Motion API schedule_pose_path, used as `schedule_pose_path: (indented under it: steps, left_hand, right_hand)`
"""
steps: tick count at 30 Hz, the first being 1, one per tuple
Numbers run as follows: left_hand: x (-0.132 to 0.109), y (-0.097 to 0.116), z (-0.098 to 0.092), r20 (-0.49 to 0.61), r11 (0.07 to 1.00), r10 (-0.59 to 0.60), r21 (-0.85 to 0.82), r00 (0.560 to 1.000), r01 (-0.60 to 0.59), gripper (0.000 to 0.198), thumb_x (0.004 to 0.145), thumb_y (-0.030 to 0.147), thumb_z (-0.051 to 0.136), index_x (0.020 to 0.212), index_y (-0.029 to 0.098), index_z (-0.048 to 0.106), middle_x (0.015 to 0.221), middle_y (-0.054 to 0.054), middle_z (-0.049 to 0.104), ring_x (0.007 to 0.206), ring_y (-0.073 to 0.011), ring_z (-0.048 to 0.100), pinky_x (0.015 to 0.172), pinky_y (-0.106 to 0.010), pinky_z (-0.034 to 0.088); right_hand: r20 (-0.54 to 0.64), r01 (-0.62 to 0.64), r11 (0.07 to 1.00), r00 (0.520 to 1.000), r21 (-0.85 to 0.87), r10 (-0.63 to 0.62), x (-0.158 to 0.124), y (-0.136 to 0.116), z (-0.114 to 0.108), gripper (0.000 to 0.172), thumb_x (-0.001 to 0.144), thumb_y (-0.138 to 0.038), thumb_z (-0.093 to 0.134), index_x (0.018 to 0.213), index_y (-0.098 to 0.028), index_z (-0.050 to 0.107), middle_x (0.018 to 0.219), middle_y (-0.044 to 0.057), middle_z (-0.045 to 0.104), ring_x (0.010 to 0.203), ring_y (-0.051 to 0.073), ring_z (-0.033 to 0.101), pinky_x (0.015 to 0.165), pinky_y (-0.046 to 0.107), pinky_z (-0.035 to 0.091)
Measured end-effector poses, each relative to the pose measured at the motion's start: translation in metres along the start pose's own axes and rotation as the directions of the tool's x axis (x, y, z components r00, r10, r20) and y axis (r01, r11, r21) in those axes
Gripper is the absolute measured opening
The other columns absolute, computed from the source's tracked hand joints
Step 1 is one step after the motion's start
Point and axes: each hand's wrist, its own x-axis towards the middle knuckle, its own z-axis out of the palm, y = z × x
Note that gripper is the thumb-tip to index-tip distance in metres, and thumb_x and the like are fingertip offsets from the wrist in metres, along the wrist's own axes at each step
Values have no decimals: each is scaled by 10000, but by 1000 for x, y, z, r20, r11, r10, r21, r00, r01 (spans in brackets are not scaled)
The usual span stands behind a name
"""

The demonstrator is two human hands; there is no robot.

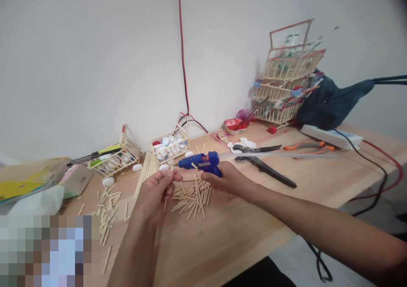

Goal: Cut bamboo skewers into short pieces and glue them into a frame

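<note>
My right hand [229, 177] is wrapped round the grip of a blue hot glue gun [199, 162]. A long clear glue stick [270, 154] runs out of its back end. Left of the nozzle, my left hand [159, 190] is closed in a pinch on a short wooden stick [172, 167], its tip showing above the fingers close to the nozzle. Whether nozzle and stick touch, I cannot tell. Beneath both hands lies a pile of short wooden sticks [199, 198]. Longer sticks [146, 168] lie behind my left hand.
Two small stick-built carts [170, 145] [122, 157] with white cap wheels stand at the back. Black cutters [270, 171], orange pliers [307, 146], a power strip [330, 137] and a red paint dish [235, 126] lie rightward. Stacked stick baskets [282, 87] stand by the wall.
</note>
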Motion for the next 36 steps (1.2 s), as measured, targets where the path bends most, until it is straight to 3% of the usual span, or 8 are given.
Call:
schedule_pose_path:
  steps: [36]
  left_hand:
    - [-1, 0, 1, -4, 1000, -19, 13, 1000, 19, 456, 561, 411, 813, 835, 83, 656, 753, -72, 694, 408, -22, 358, 384, -172, 203]
  right_hand:
    - [-29, 29, 1000, 999, -8, -29, 2, 6, 0, 468, 839, -600, 480, 691, -165, 568, 522, -11, 462, 568, 134, 465, 534, 241, 327]
